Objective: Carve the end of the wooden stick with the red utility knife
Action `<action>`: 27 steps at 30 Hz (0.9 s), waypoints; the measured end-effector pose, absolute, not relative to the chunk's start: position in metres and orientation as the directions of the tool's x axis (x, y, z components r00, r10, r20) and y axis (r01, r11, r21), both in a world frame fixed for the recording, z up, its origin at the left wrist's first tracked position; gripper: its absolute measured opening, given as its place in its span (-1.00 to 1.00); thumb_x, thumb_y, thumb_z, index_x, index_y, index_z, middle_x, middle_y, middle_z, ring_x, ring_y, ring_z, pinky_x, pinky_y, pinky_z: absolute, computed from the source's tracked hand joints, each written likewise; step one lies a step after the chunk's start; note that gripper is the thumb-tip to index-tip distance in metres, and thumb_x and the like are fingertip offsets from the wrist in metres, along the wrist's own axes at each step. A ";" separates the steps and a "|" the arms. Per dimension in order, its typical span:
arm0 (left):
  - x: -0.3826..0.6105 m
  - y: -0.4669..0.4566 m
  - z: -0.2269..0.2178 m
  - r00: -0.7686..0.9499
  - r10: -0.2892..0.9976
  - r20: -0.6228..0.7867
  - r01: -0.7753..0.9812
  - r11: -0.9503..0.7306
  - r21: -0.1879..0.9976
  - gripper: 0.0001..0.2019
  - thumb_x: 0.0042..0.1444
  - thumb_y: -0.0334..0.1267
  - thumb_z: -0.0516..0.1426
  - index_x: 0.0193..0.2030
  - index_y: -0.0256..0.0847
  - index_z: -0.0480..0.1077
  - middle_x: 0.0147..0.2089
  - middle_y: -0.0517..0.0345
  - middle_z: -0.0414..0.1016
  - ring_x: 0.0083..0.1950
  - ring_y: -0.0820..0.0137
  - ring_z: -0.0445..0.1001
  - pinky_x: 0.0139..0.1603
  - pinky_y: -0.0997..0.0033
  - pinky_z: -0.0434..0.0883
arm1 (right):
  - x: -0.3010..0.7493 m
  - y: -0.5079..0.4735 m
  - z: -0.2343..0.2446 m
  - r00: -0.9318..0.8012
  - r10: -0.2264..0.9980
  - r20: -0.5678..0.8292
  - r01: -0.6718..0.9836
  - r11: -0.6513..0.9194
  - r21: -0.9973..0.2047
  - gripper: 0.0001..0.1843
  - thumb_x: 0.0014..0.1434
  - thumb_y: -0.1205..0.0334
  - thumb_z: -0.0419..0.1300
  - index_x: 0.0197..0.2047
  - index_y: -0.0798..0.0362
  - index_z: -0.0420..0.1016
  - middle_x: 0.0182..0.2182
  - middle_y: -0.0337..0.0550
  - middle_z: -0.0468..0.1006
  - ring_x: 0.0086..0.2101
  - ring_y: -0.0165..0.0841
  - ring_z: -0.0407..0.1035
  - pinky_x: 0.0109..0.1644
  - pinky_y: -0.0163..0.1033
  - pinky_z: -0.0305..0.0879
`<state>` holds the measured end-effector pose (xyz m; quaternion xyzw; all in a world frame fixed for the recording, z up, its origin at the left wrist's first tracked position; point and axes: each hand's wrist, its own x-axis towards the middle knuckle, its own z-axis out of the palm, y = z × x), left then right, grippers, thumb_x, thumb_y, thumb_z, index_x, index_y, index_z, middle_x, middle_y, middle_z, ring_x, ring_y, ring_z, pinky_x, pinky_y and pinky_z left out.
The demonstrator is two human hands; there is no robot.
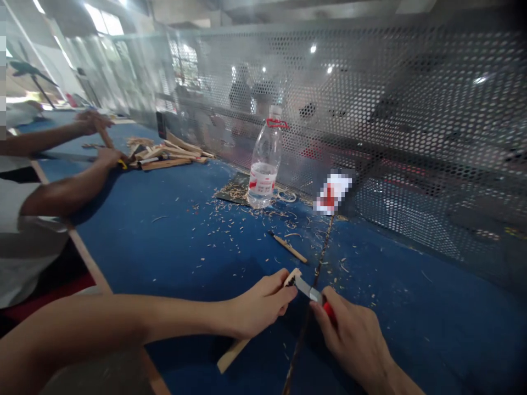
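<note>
The person's left hand (263, 304) grips a pale, flat wooden stick (233, 355), its far end poking out above the fingers, shaved and dark-notched. The right hand (354, 340) is clenched around a red-handled craft knife (307, 289), its steel blade resting against that end. Both hands hover just above a worn blue table (164, 263) scattered with wood shavings (247, 214). A short loose stick (289, 248) lies near them. Farther off, a clear plastic water bottle (265, 164) stands on a dark mat (233, 189); its red-and-white label is too blurred to read, as is a small white-and-red card (332, 193) beside it. At left, a co-worker's hands (93, 122) work near a pile of wooden sticks (164, 162), in front of a perforated metal screen (411, 109).
</note>
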<state>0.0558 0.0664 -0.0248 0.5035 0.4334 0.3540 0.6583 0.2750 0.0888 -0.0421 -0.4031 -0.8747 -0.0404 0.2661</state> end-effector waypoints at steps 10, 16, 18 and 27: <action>0.048 0.058 -0.018 0.417 0.868 -0.269 0.141 0.231 0.963 -0.61 0.39 0.13 -0.01 -0.25 -0.15 0.29 -0.62 0.41 0.19 -0.68 0.52 0.10 -0.66 0.52 0.18 | 0.266 0.094 -0.032 -0.596 0.452 0.664 0.656 0.751 0.079 -0.60 0.59 0.00 -0.21 -0.32 -0.15 0.15 -0.68 -0.45 0.39 -0.79 -0.39 0.31 -0.73 -0.28 0.04; 0.048 0.041 -0.013 0.346 0.883 -0.316 0.206 0.257 0.944 -0.51 0.33 0.32 0.07 -0.24 -0.10 0.21 -0.56 0.40 0.20 -0.64 0.53 0.10 -0.67 0.53 0.13 | 0.255 0.085 -0.021 -0.638 0.452 0.624 0.628 0.774 0.081 -0.58 0.60 0.05 -0.23 -0.33 -0.14 0.17 -0.65 -0.41 0.42 -0.74 -0.40 0.36 -0.66 -0.28 0.11; 0.049 0.039 -0.015 0.353 0.877 -0.327 0.194 0.273 0.942 -0.53 0.33 0.30 0.09 -0.21 -0.10 0.21 -0.56 0.41 0.21 -0.65 0.53 0.11 -0.66 0.54 0.14 | 0.253 0.082 -0.018 -0.651 0.468 0.598 0.614 0.788 0.051 -0.59 0.60 0.06 -0.24 -0.28 -0.12 0.21 -0.62 -0.40 0.48 -0.71 -0.41 0.41 -0.64 -0.30 0.16; 0.051 0.037 -0.010 0.354 0.858 -0.373 0.214 0.314 0.925 -0.54 0.37 0.24 0.04 -0.02 -0.16 0.30 -0.61 0.44 0.17 -0.72 0.52 0.07 -0.76 0.55 0.15 | 0.254 0.076 -0.015 -0.700 0.518 0.492 0.595 0.804 0.001 -0.64 0.59 0.10 -0.26 -0.25 -0.14 0.17 -0.63 -0.40 0.48 -0.74 -0.35 0.38 -0.68 -0.24 0.11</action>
